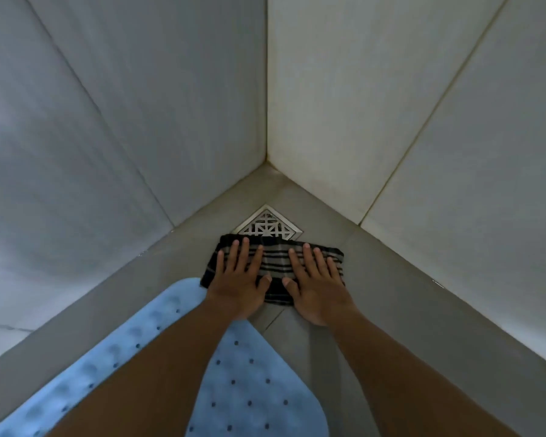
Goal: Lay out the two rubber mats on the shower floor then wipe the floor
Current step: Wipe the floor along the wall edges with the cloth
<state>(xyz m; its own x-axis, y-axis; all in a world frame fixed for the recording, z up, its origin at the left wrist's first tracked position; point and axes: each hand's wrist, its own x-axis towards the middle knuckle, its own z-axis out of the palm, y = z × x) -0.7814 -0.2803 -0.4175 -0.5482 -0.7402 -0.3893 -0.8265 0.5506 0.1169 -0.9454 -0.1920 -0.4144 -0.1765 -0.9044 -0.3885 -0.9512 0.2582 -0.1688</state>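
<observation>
A dark striped cloth (276, 261) lies flat on the grey shower floor (391, 310), its far edge over the near side of the drain. My left hand (238, 280) presses on its left half with fingers straight and spread. My right hand (317, 283) presses on its right half the same way. A light blue rubber mat (249, 389) with small holes lies on the floor under my forearms, its rounded end just short of the cloth. Only one mat shows; my left arm hides its middle.
A square metal drain grate (267, 225) sits in the floor corner beyond the cloth. Two pale tiled walls (391, 105) meet there and close in the left and right sides. Bare floor lies to the right of the mat.
</observation>
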